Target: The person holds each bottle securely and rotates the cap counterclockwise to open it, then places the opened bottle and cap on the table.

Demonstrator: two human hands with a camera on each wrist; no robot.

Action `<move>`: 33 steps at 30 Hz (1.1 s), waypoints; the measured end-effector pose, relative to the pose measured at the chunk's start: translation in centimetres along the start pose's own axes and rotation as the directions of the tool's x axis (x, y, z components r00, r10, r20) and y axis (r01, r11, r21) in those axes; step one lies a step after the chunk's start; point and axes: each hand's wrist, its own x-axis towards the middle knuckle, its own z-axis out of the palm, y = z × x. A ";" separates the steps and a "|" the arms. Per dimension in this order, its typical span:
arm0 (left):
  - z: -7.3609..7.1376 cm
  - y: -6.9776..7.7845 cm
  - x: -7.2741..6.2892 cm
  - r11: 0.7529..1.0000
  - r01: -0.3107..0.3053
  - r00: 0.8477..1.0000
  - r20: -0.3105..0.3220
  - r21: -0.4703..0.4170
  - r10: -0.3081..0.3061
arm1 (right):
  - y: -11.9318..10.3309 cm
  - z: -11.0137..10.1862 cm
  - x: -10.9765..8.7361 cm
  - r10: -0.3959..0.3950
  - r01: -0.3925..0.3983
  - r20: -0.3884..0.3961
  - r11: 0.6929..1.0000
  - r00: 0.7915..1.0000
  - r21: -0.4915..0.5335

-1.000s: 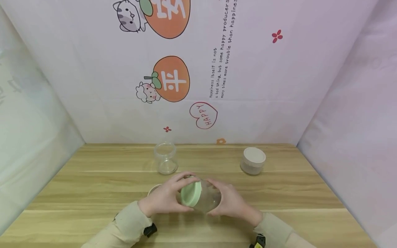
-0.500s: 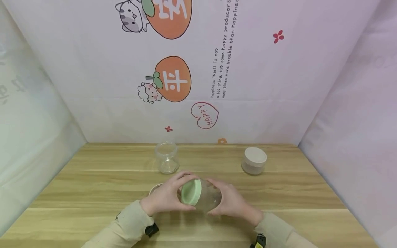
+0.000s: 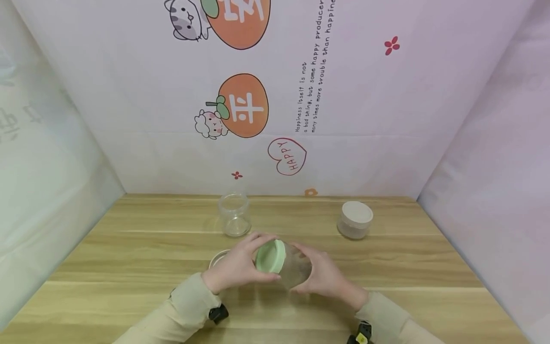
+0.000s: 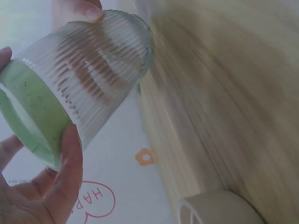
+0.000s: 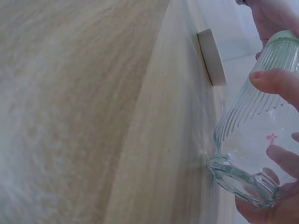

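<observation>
Over the bench [image 3: 129, 253], a ribbed glass jar [image 3: 296, 270] tilts, the left hand [image 3: 235, 268] clamped on its pale-green lid [image 3: 269, 257], the right hand [image 3: 325, 273] round its see-through body. Beyond that jar stand 1 clear cylinder [image 3: 235, 216] and 1 squat, white-lidded tub [image 3: 355, 221].

The head camera looks forward-down — close wrist views, seemingly turned sideways, share the jar [image 4: 96, 70].

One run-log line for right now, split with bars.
left hand: grips green lid | right hand: holds ribbed jar | pose: tilted, lid at mouth | behind: lidless jar, white-topped jar
</observation>
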 end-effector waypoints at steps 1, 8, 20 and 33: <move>0.1 0.0 0.1 1.000 0.004 1.000 -0.006 0.002 -0.004 | 0.0 0.0 0.0 0.003 -0.003 -0.007 1.000 1.000 -0.004; 0.4 0.7 0.1 0.997 0.067 0.997 -0.034 0.030 -0.066 | -0.1 0.1 0.0 0.015 -0.016 -0.029 1.000 0.999 -0.012; -0.3 0.6 -0.6 0.999 0.040 0.999 0.029 0.017 -0.040 | 0.0 0.1 -0.1 -0.020 0.020 -0.034 0.999 0.999 -0.026; -1.5 -0.6 -1.4 0.975 -0.209 0.972 0.123 0.070 0.200 | 0.2 0.2 0.0 -0.035 0.034 -0.019 0.999 0.999 -0.042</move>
